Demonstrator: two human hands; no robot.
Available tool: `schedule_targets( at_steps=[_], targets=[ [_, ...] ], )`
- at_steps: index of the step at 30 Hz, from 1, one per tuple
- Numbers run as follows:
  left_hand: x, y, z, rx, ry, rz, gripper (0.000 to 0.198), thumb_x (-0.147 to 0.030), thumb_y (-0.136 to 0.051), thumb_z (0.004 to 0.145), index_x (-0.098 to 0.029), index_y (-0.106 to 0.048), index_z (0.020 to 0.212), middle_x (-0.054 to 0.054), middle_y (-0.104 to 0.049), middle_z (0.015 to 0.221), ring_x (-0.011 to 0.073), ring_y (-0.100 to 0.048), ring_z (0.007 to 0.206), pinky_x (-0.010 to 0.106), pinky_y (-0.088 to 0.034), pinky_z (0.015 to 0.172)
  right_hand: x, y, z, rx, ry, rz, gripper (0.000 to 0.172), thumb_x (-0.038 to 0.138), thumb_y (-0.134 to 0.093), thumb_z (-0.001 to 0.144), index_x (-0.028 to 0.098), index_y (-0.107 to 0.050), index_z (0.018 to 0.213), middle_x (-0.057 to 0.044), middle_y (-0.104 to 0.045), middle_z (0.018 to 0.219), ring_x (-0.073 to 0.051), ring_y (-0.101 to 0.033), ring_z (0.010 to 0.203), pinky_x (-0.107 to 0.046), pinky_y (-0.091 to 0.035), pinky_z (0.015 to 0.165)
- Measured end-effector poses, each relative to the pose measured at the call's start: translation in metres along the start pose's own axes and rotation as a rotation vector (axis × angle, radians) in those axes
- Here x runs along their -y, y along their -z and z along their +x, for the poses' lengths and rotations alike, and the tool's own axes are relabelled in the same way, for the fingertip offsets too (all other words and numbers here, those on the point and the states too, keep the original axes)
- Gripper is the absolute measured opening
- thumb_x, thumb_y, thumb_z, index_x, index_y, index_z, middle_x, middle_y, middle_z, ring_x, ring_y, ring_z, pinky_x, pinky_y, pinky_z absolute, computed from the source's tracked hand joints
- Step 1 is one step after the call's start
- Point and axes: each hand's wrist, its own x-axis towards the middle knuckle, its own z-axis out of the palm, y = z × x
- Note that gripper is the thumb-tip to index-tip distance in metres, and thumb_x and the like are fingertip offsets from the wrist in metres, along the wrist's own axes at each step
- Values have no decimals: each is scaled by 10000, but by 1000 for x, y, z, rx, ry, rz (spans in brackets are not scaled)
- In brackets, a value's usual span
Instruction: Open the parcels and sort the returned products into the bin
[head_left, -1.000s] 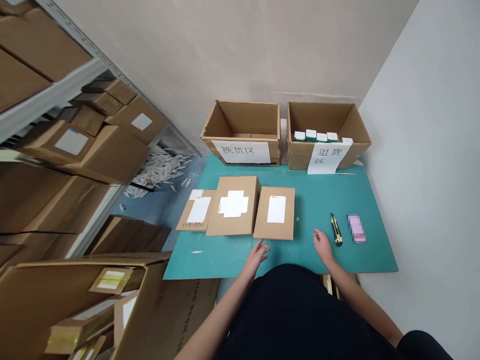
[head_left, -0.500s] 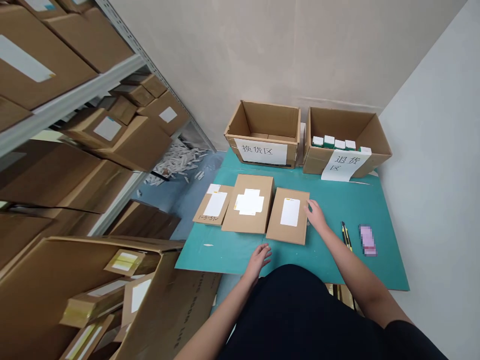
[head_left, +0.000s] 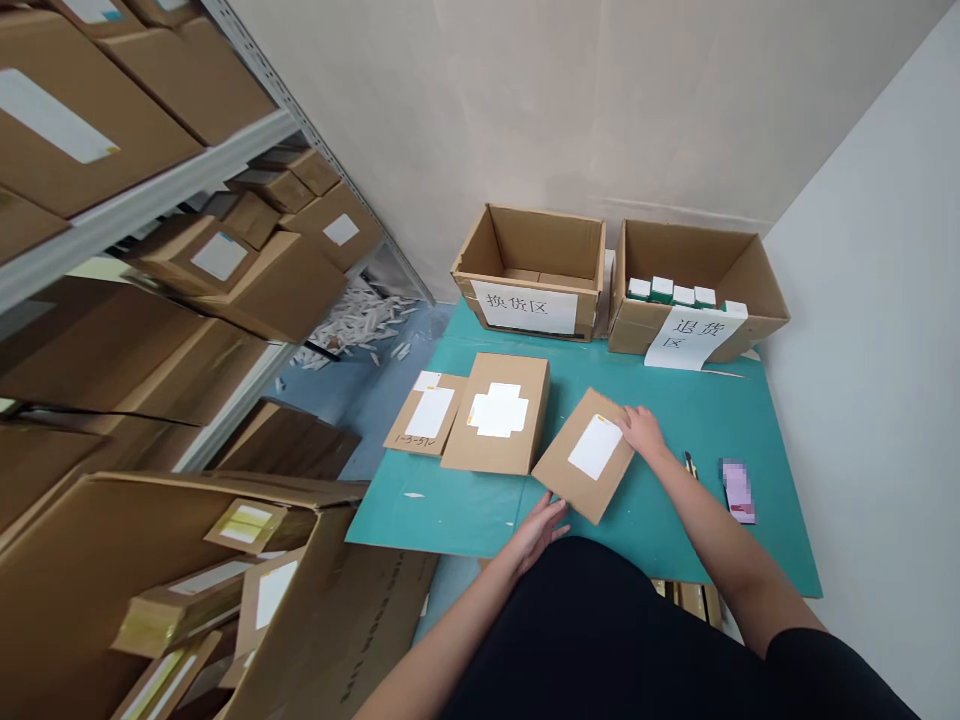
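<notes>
A flat cardboard parcel (head_left: 566, 470) with a white label lies turned at a slant on the teal mat (head_left: 450, 510). My right hand (head_left: 643, 432) grips its right edge. My left hand (head_left: 538, 532) is open, its fingertips close to the parcel's lower left edge. To the left of the parcel sit a thicker cardboard box (head_left: 480, 440) with a white label and a thin cardboard package (head_left: 424, 415) marked in handwriting. Right of my right hand lie a yellow and black utility knife (head_left: 688, 464), mostly hidden by my arm, and a pixelated pink item (head_left: 737, 491).
At the back of the mat stand two open cardboard boxes with Chinese paper signs, one (head_left: 529, 255) and another (head_left: 694, 265) holding several white-topped items (head_left: 671, 293). Metal shelves (head_left: 142, 190) with cardboard boxes rise on the left. A large cardboard carton (head_left: 150, 590) stands lower left.
My right hand has turned the parcel to a slant, its lower corner swinging toward me. My left hand has moved closer to the parcel. The view has shifted slightly.
</notes>
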Motion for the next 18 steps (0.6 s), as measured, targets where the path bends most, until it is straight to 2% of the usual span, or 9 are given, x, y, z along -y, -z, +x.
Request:
schedule_targets(
  at_steps=[2,4,6,9,11,14,18],
  targets=[
    [1,-6,3,-8,2,35,811,-422,-751,815,-387,-349,1518,63,-474,1557,293,-404,1460,403,-461,1033,-26,-2,-18,-16,-132,195,476,458,-552,942,135,-677,1268,-212,-662,1267,-355,-585,1231,-453,-390,1067],
    [0,-15,8,-2,-23,73,851,-406,-726,827,-411,-271,1546,62,-482,1550,289,-437,1437,417,-473,1016,-48,-3,-31,-8,-186,291,438,488,-519,951,167,-725,1165,-178,-712,1194,-335,-650,1145,-426,-456,995],
    [-5,-27,15,6,-80,110,878,-384,-713,827,-415,-230,1560,65,-479,1552,288,-461,1418,418,-492,997,-62,-4,-41,-18,-219,333,445,516,-508,946,186,-733,1140,-160,-741,1149,-336,-684,1091,-420,-494,939],
    [-17,-41,29,-10,-194,195,874,-387,-710,819,-385,-256,1565,67,-474,1559,289,-496,1387,403,-504,1011,-74,-7,-54,-88,-281,392,467,526,-599,881,199,-711,1196,-161,-741,1181,-359,-675,1128,-441,-500,956],
    [-27,-45,40,-36,-290,269,861,-384,-713,810,-343,-296,1563,61,-458,1573,282,-479,1401,385,-474,1071,-78,-12,-66,-146,-282,507,491,497,-656,833,208,-693,1228,-147,-737,1209,-350,-671,1146,-449,-503,979],
    [-38,-45,56,-65,-433,383,857,-339,-700,808,-287,-305,1567,52,-384,1621,261,-382,1472,362,-372,1174,-85,-23,-86,-178,-206,755,544,480,-663,803,204,-657,1272,-119,-733,1239,-317,-681,1141,-466,-519,995],
    [-46,-39,73,-92,-535,534,857,-247,-667,792,-235,-297,1565,82,-323,1648,238,-292,1521,371,-241,1242,-89,-41,-110,-204,-160,953,635,483,-665,792,216,-589,1363,-114,-685,1335,-297,-649,1218,-493,-482,1071]
  ],
)
